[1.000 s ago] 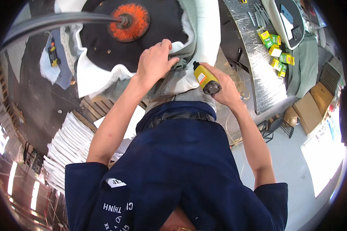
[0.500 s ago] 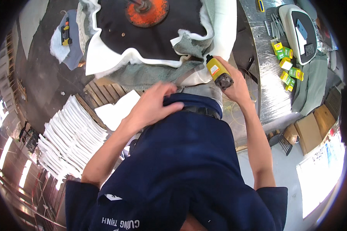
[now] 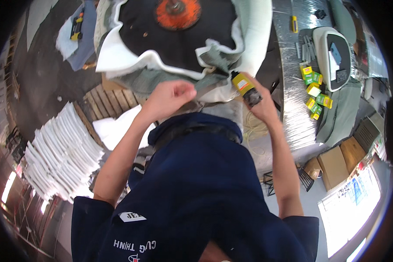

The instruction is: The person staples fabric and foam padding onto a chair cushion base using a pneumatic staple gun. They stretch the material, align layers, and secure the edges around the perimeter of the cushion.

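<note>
My right hand (image 3: 263, 104) is wrapped round a yellow and black staple gun (image 3: 246, 89). Its black nose points at the near right corner of an upturned upholstered seat (image 3: 179, 50) and looks close to, or touching, the bunched cloth there. Grey-green fabric (image 3: 150, 81) and white padding (image 3: 107, 59) wrap the seat's rim around a dark underside. An orange disc (image 3: 178, 15) with a metal shaft is in the middle of that underside. My left hand (image 3: 168, 99) hovers by the near edge of the fabric, fingers curled in and thumb bent, with nothing visible in them.
Right of the seat, a metal-topped table (image 3: 294, 91) bears yellow-green boxes (image 3: 312, 89), grey staple strips (image 3: 308, 48), a yellow cutter (image 3: 294, 24) and a white-rimmed panel (image 3: 323, 61) with a phone. White pads (image 3: 63, 153) are stacked at left. Another yellow-black tool (image 3: 77, 28) lies on cloth.
My left hand has risen from my waist toward the fabric edge, and its spread fingers have curled in. The staple gun stays at the seat's corner. The whole view has shifted slightly.
</note>
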`<action>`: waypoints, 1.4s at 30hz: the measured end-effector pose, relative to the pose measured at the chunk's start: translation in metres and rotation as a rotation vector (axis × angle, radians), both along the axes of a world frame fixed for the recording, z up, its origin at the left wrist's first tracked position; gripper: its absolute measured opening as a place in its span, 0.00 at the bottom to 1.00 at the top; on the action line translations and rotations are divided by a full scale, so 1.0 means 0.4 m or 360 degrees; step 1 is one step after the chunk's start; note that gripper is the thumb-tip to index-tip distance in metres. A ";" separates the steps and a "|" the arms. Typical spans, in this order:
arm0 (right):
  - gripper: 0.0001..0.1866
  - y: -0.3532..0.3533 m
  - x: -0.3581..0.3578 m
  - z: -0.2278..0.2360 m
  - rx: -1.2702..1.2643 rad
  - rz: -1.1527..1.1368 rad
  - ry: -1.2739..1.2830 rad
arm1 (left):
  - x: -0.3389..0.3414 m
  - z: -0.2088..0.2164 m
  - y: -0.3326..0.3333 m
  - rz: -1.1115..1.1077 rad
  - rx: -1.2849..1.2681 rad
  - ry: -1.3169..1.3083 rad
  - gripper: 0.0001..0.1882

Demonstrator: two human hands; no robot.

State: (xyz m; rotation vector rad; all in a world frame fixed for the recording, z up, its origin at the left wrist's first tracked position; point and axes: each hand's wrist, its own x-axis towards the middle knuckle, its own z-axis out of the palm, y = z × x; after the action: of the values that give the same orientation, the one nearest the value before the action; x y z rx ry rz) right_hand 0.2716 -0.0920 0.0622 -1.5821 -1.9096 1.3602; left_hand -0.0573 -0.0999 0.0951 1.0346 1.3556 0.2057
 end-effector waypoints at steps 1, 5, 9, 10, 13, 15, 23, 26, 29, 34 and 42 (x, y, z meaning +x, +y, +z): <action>0.37 -0.006 -0.001 -0.001 0.0003 -0.0028 0.0007 | 0.042 0.001 0.050 0.0030 0.0212 -0.0066 0.19; 0.39 -0.008 -0.028 0.036 -0.0176 -0.0122 0.0028 | 0.253 -0.017 0.189 -0.0084 0.1170 0.0114 0.18; 0.39 -0.027 -0.026 0.023 -0.0177 -0.0181 -0.0039 | 0.287 -0.175 0.216 -0.0308 0.1683 0.0778 0.19; 0.39 -0.028 -0.027 0.024 -0.0183 -0.0198 -0.0052 | 0.273 -0.185 0.213 -0.0370 0.1523 0.0782 0.20; 0.38 -0.024 -0.031 0.041 -0.0212 -0.0187 -0.0076 | 0.213 -0.192 0.203 -0.0590 0.1218 0.0856 0.20; 0.38 -0.015 -0.026 0.046 -0.0243 -0.0172 -0.0074 | 0.193 -0.177 0.222 -0.0806 0.1171 0.0788 0.22; 0.42 0.074 -0.054 0.124 -0.0207 0.0311 -0.0435 | 0.107 -0.218 0.212 -0.0662 0.1496 0.0431 0.17; 0.41 0.115 -0.091 0.111 -0.0152 0.0423 -0.0515 | 0.101 -0.224 0.205 -0.0548 0.1505 0.0404 0.18; 0.38 0.146 -0.142 0.094 -0.0150 0.0488 -0.0661 | 0.108 -0.227 0.182 -0.0474 0.1440 0.0419 0.17; 0.36 0.202 -0.164 0.077 -0.0278 0.0621 -0.0721 | 0.128 -0.225 0.118 -0.0299 0.1234 0.0584 0.18; 0.41 0.257 -0.169 0.105 -0.0281 0.0879 -0.0850 | 0.170 -0.237 0.070 -0.0155 0.1070 0.0837 0.19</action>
State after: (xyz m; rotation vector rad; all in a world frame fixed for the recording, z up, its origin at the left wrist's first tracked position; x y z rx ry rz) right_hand 0.2040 0.0109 0.1043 -1.6989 -2.7747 1.4314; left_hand 0.0105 -0.0721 0.0002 1.8042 1.7508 0.3456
